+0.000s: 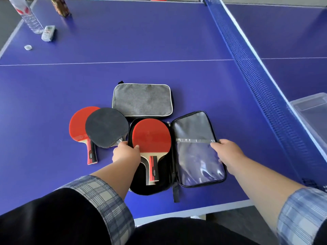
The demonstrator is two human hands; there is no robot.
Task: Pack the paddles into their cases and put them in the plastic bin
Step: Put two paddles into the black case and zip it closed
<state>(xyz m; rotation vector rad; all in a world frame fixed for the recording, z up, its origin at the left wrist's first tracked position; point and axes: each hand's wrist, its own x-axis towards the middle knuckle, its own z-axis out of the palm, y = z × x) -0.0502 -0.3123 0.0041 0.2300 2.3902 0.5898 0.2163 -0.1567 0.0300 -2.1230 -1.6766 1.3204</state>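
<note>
An open black case lies flat near the table's front edge, its lid spread to the right. A red paddle rests in the case's left half. My left hand grips the handle of a black-faced paddle just left of the case. That paddle overlaps another red paddle on the table. My right hand holds the right edge of the lid at its clear pocket. A closed grey case lies behind them. The clear plastic bin sits beyond the net at the right.
The blue net runs diagonally along the right. A water bottle, a small wrapped pack, a bottle cap and a dark container stand at the far left. The table's front edge is close to my body.
</note>
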